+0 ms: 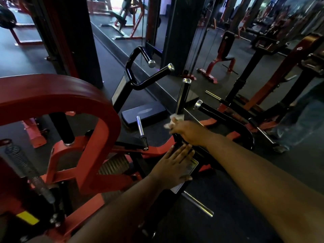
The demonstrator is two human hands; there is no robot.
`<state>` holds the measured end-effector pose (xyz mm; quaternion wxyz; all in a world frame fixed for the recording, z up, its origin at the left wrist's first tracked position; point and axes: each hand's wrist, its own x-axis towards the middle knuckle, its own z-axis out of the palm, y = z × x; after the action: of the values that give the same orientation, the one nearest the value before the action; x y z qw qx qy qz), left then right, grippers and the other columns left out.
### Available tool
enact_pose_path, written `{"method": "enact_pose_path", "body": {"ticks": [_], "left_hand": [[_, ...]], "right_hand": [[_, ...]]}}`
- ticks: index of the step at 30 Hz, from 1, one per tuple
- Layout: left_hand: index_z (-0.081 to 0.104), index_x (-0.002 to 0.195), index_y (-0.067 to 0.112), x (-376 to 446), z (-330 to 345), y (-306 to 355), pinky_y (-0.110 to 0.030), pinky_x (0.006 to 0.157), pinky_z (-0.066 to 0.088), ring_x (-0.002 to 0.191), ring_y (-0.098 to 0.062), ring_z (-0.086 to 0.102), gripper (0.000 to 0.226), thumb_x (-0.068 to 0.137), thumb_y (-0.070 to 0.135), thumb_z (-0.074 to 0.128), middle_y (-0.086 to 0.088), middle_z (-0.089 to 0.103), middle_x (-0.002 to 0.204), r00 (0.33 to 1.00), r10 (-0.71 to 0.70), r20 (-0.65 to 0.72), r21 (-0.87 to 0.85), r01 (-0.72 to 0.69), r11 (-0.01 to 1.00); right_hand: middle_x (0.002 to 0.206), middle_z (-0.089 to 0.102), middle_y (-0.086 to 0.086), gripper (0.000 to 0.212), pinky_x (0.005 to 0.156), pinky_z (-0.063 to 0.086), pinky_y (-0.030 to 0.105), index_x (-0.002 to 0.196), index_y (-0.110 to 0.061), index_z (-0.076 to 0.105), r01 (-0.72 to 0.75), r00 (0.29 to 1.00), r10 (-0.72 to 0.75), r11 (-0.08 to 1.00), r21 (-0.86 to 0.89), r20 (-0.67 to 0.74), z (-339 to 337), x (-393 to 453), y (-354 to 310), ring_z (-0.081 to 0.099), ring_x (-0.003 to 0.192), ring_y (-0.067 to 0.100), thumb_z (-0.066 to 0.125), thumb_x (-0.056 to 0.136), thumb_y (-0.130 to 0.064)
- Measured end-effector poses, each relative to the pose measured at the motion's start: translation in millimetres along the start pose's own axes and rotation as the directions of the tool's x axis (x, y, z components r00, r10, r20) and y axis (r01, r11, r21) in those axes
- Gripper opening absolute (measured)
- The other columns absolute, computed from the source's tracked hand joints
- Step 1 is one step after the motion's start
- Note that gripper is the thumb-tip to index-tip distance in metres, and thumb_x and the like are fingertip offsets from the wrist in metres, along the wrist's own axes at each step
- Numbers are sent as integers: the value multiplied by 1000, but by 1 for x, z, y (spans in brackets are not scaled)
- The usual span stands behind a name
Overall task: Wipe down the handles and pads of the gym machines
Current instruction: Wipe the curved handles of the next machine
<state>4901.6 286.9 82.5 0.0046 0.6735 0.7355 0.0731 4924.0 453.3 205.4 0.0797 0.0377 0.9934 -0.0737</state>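
Note:
A black upright handle [183, 97] with a chrome end cap rises from the machine's black arm in the middle of the view. My right hand [188, 131] is closed around the base of this handle, pressing a crumpled white cloth [174, 121] against it. A second black handle [210, 109] angles off to the right of it. My left hand [175, 165] lies flat with fingers spread on the black arm over a white warning label [192, 165], holding nothing. Further back stands another pair of bent black handles [149, 76].
A red curved frame [70, 95] fills the left side, with a coil spring [21, 160] below it. A chrome weight peg [140, 127] and a black foot plate [143, 113] sit behind. A mirror wall [210, 41] runs along the back. A person's jeans-clad leg [298, 123] stands at right.

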Motion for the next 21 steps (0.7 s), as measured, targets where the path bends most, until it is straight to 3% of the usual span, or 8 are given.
{"method": "enact_pose_path", "body": {"ticks": [2, 4, 5, 7, 10, 15, 18, 21], "left_hand": [[-12, 164, 20, 2, -2, -4, -44, 122, -22, 155, -20, -23, 90, 101, 72, 27, -5, -16, 171, 1000, 10, 9, 10, -10, 1000], [-9, 164, 18, 4, 0, -8, -45, 124, -17, 157, -22, -18, 91, 101, 73, 25, -7, -10, 172, 1000, 14, -21, 40, -13, 999], [-7, 165, 18, 5, 2, -9, -46, 125, -14, 158, -22, -16, 90, 100, 73, 25, -7, -9, 172, 999, 10, -46, 43, -8, 999], [-5, 165, 18, 7, 4, -9, -46, 126, -9, 159, -21, -12, 90, 100, 72, 27, -6, -7, 173, 996, 9, -89, 29, -7, 1000], [-4, 164, 19, 10, 5, -7, -47, 128, 0, 160, -20, -9, 90, 100, 71, 32, -6, -4, 174, 992, 12, -128, 16, -10, 1000], [-2, 165, 20, 11, 10, -8, -51, 127, 5, 160, -20, -7, 92, 99, 70, 37, -4, -2, 174, 989, -10, -149, -25, 6, 1000], [-20, 162, 24, 11, 11, -9, -51, 127, -3, 158, -18, -18, 94, 100, 70, 34, -3, -12, 173, 994, -5, -105, -25, 2, 1000], [-25, 158, 26, 11, 6, -12, -50, 125, -12, 156, -16, -25, 90, 101, 71, 28, -3, -16, 171, 998, 16, -68, -18, -17, 1000]], "right_hand": [[161, 36, 3, 41, 105, 34, 24, 138, -26, 62, 17, 994, -21, 999, 41, 104, 3, -18, 2, 48, 138, 27, 49, 103, -8], [141, 58, 3, 36, 105, 44, 29, 130, -33, 67, 15, 989, -35, 990, 141, 143, -1, -27, 2, 59, 124, 21, 49, 104, -16], [134, 64, 1, 34, 107, 47, 35, 126, -35, 68, 27, 996, -43, 979, 203, 73, -7, -25, 3, 61, 123, 18, 48, 105, -17], [139, 62, 1, 35, 115, 44, 40, 129, -32, 65, 71, 982, -23, 965, 254, -188, -18, -13, 7, 54, 134, 16, 42, 107, -17], [150, 51, 11, 44, 115, 41, 36, 148, -21, 51, 47, 851, 76, 974, 220, -520, -37, 21, 6, 48, 140, 21, 40, 108, -9], [151, 43, 17, 54, 108, 48, 42, 147, -13, 51, -254, 703, 399, 914, 316, -589, -44, 71, 8, 45, 138, 32, 42, 98, 9], [136, 50, 16, 58, 98, 53, 41, 145, -12, 49, -279, 741, 377, 925, 257, -555, -25, 78, 2, 54, 124, 30, 42, 92, 10], [141, 50, 22, 51, 104, 47, 39, 145, -3, 47, -302, 826, 281, 953, 38, -489, -7, 61, -8, 44, 137, 35, 43, 95, 6]]}}
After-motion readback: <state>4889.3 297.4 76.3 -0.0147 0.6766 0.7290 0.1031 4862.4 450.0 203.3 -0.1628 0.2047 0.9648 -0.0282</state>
